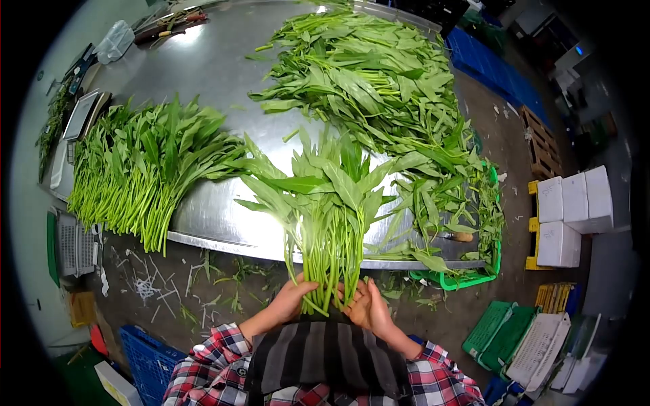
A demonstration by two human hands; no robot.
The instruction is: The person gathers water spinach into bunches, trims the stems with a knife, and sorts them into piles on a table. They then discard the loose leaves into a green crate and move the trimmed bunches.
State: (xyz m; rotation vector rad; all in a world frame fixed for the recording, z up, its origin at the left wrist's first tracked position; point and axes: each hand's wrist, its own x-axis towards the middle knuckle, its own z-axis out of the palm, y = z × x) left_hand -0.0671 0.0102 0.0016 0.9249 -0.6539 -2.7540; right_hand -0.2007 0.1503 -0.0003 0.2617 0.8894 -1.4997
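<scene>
A bunch of water spinach lies over the near edge of the metal table, its leaves spread on the top and its stem ends toward me. My left hand closes round the stems from the left, near their cut ends. On the other side, my right hand cups the stems with the palm turned inward and the fingers partly hidden. To the left, a row of water spinach is laid with its stems overhanging the edge. A large loose heap of water spinach covers the table's far right.
A wooden-handled tool lies among leaves at the right edge, beside a green crate. A scale stands at the left. Tools and a plastic bag are at the far left. Scraps litter the floor; white boxes stand right.
</scene>
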